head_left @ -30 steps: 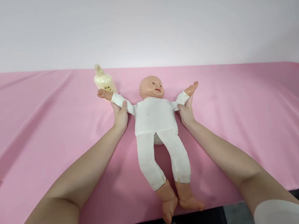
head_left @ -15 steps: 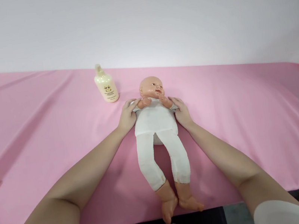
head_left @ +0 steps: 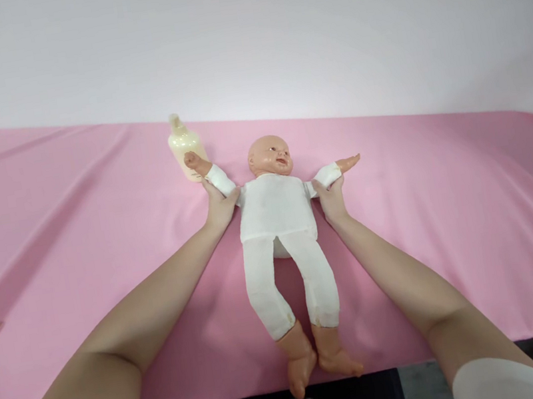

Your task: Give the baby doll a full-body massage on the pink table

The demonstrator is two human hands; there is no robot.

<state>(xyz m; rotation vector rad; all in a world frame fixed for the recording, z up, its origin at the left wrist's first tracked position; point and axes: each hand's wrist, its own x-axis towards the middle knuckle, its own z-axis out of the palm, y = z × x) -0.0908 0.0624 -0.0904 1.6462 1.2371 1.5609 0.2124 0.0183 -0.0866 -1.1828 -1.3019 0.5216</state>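
Across the whole width of my view runs the counter (head_left: pixel 448 197), draped in a pink cloth whose near edge hangs just below the doll's feet at six o'clock. On it, dead centre, lies the doll (head_left: pixel 275 208) on its back in white clothes, head toward twelve o'clock, both arms spread out to nine and three. My left hand (head_left: pixel 220 208) has its grip clasped around the doll's upper arm on the ten o'clock side, and my right hand (head_left: pixel 332 199) grasps the other upper arm just under the sleeve at about two o'clock. Smallest in the scene, a cream lotion bottle (head_left: pixel 186 145) stands upright at eleven o'clock, and the doll's raised fist sits right in front of it, so close that I cannot tell whether they touch. That is my main worry: I judge that swinging that arm any further out or up could knock the bottle over and send it rolling on the cloth. A second risk is the feet, which reach the counter's near edge; pulling the doll toward me by the arms could slide it off, and the loose cloth could bunch under it.
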